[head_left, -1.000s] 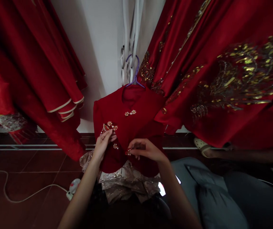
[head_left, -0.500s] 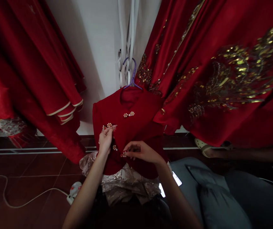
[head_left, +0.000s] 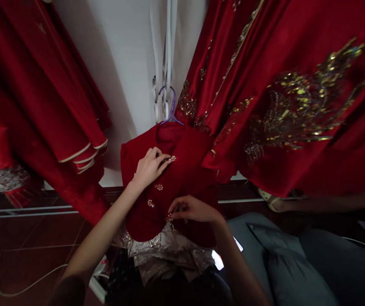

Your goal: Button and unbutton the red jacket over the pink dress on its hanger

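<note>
A red sleeveless-looking top [head_left: 189, 170] hangs on a purple hanger [head_left: 171, 111] in front of me. My left hand [head_left: 150, 168] reaches across its upper front. Thumb and fingertips pinch the top flower-shaped pearl clasp [head_left: 173, 158], partly covering it. Lower down, my right hand [head_left: 193, 209] has thumb and forefinger closed on a small beaded clasp [head_left: 169, 217] near the hem. Between the hands, two more beaded flower ornaments, an upper one [head_left: 158, 187] and a lower one [head_left: 151, 203], show on the left front panel.
Crumpled clear plastic [head_left: 157, 250] lies beneath the top. Red garments [head_left: 51, 93] hang at left, and a sequinned red garment [head_left: 284, 110] at right. White metal bars [head_left: 169, 46] run down the wall. A grey cushion [head_left: 284, 255], a glowing phone [head_left: 217, 260] and another person's foot [head_left: 273, 202] are at right.
My left hand has let go of the middle ornament on the left panel and moved up to the top clasp. My right hand stays low, still pinching its beaded clasp. The view has shifted slightly.
</note>
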The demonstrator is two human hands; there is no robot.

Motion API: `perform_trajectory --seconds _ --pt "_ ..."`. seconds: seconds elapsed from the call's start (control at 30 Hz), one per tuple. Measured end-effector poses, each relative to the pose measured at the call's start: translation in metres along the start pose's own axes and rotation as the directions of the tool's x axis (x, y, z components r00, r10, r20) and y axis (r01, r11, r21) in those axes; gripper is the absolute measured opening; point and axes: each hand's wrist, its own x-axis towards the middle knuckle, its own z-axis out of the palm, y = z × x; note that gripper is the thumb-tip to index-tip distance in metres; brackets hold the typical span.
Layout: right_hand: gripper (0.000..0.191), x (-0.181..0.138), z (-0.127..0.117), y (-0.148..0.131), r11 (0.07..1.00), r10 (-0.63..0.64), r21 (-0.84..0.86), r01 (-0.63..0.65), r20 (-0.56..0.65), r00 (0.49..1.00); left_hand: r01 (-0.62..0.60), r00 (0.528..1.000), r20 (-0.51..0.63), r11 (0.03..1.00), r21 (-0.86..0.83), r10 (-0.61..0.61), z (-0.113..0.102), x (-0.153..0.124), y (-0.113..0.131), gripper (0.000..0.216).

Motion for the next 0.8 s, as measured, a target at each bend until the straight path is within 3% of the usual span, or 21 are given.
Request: perform_trajectory --seconds 0.2,0.33,0.43,0.53,0.6,0.63,0.67,0.73,0.8 --pt "0.031 0.002 -0.001 0.004 1.000 -0.013 -0.024 0.013 -0.004 1.000 -0.086 0.995 0.050 0.996 0.037 0.084 -0.002 0.011 0.001 0.021" --pt "0.037 -0.002 0.004 -0.001 1.000 -0.008 -0.024 0.008 0.000 1.000 -0.078 0.997 0.013 0.995 -0.064 0.079 -0.006 0.007 0.001 0.015" --pt "0.049 -0.009 0.012 -0.013 0.999 -0.019 -0.027 0.022 0.091 0.996 -0.089 0.996 -0.006 0.982 -0.168 0.090 -0.006 0.007 0.002 0.013" --pt "0.044 -0.012 0.017 -0.032 0.982 -0.128 -0.126 0.141 0.103 0.986 -0.139 0.989 0.024 0.967 -0.215 0.147 -0.005 0.014 0.000 0.010" --pt "0.038 -0.006 0.015 -0.045 0.938 -0.260 -0.246 0.243 -0.041 0.965 -0.188 0.978 0.055 0.964 -0.188 0.201 -0.004 0.021 -0.003 0.011" --pt "0.036 0.000 0.011 -0.052 0.912 -0.338 -0.301 0.278 -0.167 0.926 -0.217 0.970 0.075 0.963 -0.163 0.231 -0.005 0.025 -0.004 0.012" --pt "0.036 0.008 0.007 -0.058 0.889 -0.412 -0.343 0.303 -0.311 0.857 -0.246 0.961 0.092 0.960 -0.137 0.260 -0.005 0.027 -0.005 0.013" --pt "0.037 0.030 -0.002 -0.068 0.864 -0.502 -0.370 0.342 -0.572 0.649 -0.296 0.947 0.104 0.951 -0.087 0.304 -0.008 0.029 -0.006 0.015" --pt "0.042 0.054 -0.010 -0.075 0.853 -0.515 -0.367 0.370 -0.704 0.490 -0.332 0.938 0.092 0.943 -0.030 0.333 -0.010 0.026 -0.008 0.017"
